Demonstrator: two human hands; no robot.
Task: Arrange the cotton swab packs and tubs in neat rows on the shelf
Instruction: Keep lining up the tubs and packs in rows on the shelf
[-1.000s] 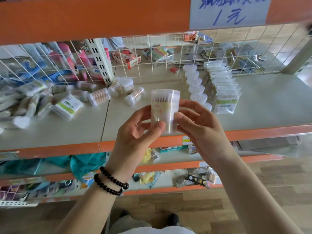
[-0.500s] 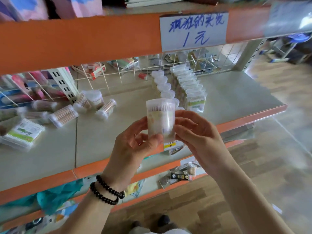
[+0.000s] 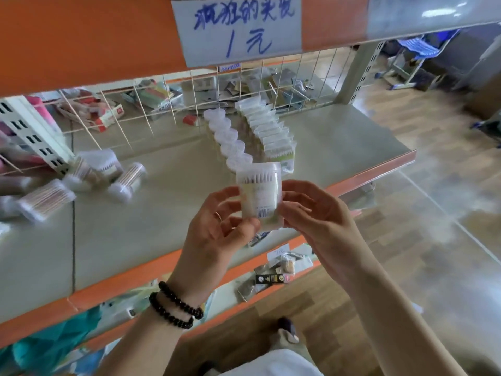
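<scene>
Both hands on one tub (image 3: 259, 196): my left hand (image 3: 217, 234) pinches its lower left side with thumb and fingertips, my right hand (image 3: 320, 218) has its fingers curled round the right side. Tub is upright, lid up, barcode facing me, held in the air over the shelf's front edge, just ahead of the near end of the row.

Progress, my read: partly done. One row of white-lidded tubs (image 3: 229, 139) runs front to back, touching the row of flat swab packs (image 3: 271, 131) on its right. Left to sort: loose tubs (image 3: 89, 180) lying on their sides at the left, blurred.

Surface: grey shelf (image 3: 168, 213) with orange front lip, wire grid at the back, handwritten price sign (image 3: 238, 28) above. Wood-pattern floor to the right, more stocked shelves below.
</scene>
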